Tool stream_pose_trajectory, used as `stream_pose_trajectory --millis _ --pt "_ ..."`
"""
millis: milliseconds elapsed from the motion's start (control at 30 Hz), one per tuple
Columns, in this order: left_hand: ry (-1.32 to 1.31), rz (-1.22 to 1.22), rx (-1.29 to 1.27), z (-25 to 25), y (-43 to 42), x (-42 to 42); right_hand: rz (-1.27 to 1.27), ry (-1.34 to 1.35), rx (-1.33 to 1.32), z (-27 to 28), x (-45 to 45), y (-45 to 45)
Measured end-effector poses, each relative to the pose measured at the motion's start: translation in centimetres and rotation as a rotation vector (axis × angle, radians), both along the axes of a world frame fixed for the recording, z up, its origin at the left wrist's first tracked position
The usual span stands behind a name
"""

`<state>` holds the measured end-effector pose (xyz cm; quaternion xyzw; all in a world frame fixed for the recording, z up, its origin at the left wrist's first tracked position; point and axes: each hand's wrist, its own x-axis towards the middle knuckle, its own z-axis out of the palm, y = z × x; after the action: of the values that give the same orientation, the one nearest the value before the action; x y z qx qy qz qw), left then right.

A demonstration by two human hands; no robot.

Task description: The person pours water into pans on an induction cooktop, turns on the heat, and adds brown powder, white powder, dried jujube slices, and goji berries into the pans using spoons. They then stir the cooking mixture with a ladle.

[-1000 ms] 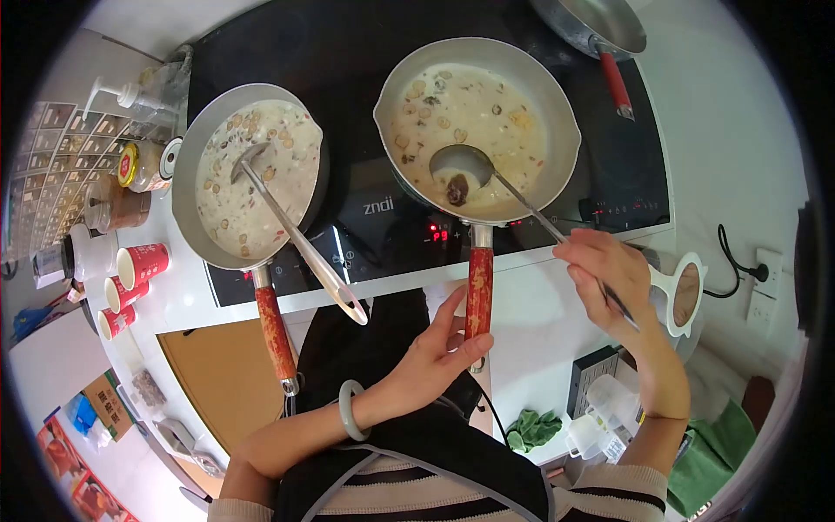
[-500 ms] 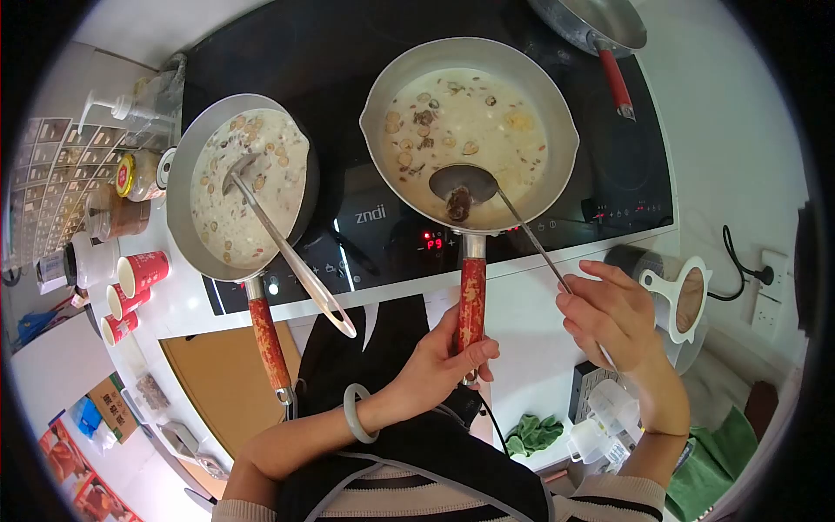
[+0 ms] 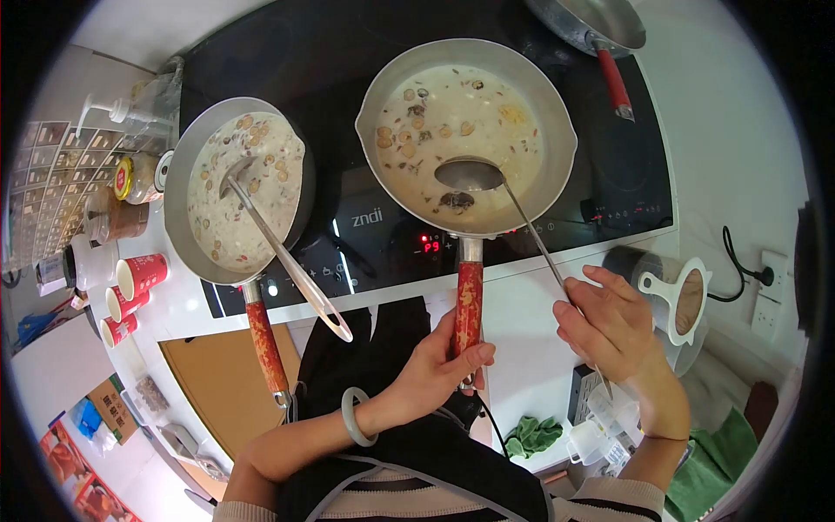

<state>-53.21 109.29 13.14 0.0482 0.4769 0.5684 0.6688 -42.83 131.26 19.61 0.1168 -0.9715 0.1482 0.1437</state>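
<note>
My left hand (image 3: 439, 370) is wrapped round the worn red handle (image 3: 468, 304) of the right pan (image 3: 557, 165), which stands on the black cooktop (image 3: 365, 174). Between the fingers of my right hand (image 3: 604, 322) is the thin handle of a ladle (image 3: 470, 174), its bowl tilted in the milky liquid with round slices and dark bits. A dark clump (image 3: 457, 202) floats just below the ladle's bowl. To the left, a second pan (image 3: 178, 191) holds similar liquid, and another ladle (image 3: 287, 261) rests in it, handle over the rim.
An empty-looking pan with a red handle (image 3: 616, 83) sits at the upper right. Red paper cups (image 3: 143, 275), a jar with a yellow lid (image 3: 126, 177) and a pump bottle (image 3: 130, 109) are at left. A white-framed strainer (image 3: 689, 300) and a green cloth (image 3: 718, 457) are at right.
The right pan and my left hand have shifted slightly left. The ladle's bowl has come away from the dark clump and moved a little up. My right hand has moved slightly down.
</note>
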Motion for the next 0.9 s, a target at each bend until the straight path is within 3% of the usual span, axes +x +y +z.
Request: stream_pose_trajectory --millis 900 --pt "0.017 -0.012 0.002 0.1 0.0 0.0 0.053 -0.022 0.044 -0.2 1.4 0.1"
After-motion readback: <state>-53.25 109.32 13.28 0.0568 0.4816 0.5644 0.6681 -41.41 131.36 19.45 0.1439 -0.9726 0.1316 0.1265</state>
